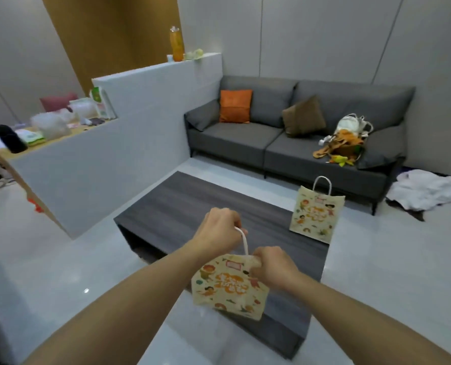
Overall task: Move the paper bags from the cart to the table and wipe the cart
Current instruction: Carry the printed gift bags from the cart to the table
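A cream paper bag [228, 287] printed with cartoon figures hangs over the near end of the dark wooden coffee table [182, 204]. My left hand [219, 230] grips its white cord handle from above. My right hand [273, 267] pinches the bag's top edge. A second matching paper bag [315, 214] stands upright on the table's far right corner, its handle up. The cart is out of view.
A grey sofa [245, 140] with orange and brown cushions and a heap of toys stands behind the table. A white partition [129, 133] and a cluttered desk are to the left. White cloth [427, 191] lies on the floor at right.
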Demonstrator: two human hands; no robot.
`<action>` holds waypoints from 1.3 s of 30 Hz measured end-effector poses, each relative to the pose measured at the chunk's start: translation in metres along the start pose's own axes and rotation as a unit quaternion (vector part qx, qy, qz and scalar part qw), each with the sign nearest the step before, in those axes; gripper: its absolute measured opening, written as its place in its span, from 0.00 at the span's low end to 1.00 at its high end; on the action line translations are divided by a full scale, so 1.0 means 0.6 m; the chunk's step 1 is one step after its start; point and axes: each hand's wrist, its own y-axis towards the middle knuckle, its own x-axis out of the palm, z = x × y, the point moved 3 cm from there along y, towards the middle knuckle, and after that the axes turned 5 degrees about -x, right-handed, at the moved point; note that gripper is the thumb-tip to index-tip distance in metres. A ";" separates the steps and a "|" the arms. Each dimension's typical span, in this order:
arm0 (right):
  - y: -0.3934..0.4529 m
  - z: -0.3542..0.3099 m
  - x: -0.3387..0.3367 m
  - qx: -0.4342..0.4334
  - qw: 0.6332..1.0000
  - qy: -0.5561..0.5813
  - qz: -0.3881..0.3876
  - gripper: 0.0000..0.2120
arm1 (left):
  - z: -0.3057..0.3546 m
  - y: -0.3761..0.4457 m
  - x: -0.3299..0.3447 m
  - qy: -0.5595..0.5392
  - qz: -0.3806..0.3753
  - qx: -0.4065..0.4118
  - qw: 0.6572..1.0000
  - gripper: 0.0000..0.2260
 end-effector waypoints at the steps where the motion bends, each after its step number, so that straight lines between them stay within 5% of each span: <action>1: 0.007 0.023 -0.011 0.019 1.000 0.009 0.008 0.06 | 0.015 0.028 0.011 0.005 -0.009 0.022 1.000 0.09; 18: 0.148 0.270 -0.129 0.282 0.941 0.078 0.170 0.05 | 0.192 0.400 0.149 0.064 -0.214 0.253 0.941 0.04; 39: 0.353 0.561 -0.170 0.290 0.940 0.086 0.156 0.09 | 0.302 0.633 0.366 0.062 -0.292 0.181 0.937 0.10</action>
